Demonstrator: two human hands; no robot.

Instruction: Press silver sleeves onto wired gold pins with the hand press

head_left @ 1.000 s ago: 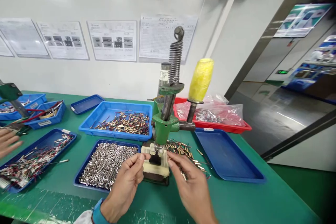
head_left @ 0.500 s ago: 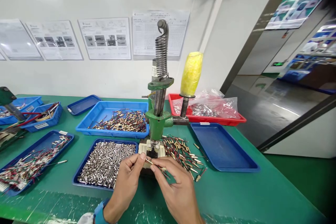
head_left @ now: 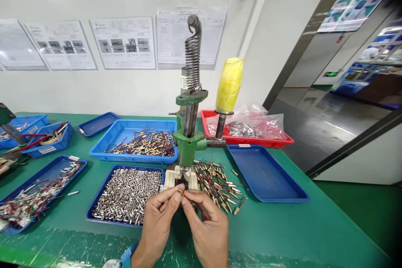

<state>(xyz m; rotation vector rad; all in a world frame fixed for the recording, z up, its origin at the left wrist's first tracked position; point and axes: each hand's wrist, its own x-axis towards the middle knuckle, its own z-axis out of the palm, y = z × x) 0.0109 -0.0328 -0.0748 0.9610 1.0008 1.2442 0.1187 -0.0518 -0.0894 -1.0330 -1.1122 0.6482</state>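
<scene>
My left hand [head_left: 160, 217] and my right hand [head_left: 205, 224] meet fingertip to fingertip in front of the green hand press [head_left: 188, 146]. Between the left thumb and forefinger is a small shiny metal sleeve [head_left: 180, 191], mostly covered by the fingers. The right thumb and forefinger pinch a thin brass-ended wire piece against it; most of that piece is hidden. Just behind the fingertips is the press's pale base [head_left: 171, 178]. Loose brass-ended wire pieces [head_left: 216, 184] lie in a heap to the right of the base.
A blue tray of metal sleeves [head_left: 128, 194] sits left of my hands, with a larger blue tray of brass wire pieces [head_left: 103, 144] behind it. At right are a dark blue tray [head_left: 266, 176] and a red tray [head_left: 287, 142] with plastic bags. The yellow press handle [head_left: 230, 86] stands upright.
Both hands have drawn closer together, and the fingertips now meet around the small parts. The wire piece, seen sticking out below the right fingers before, is now mostly hidden.
</scene>
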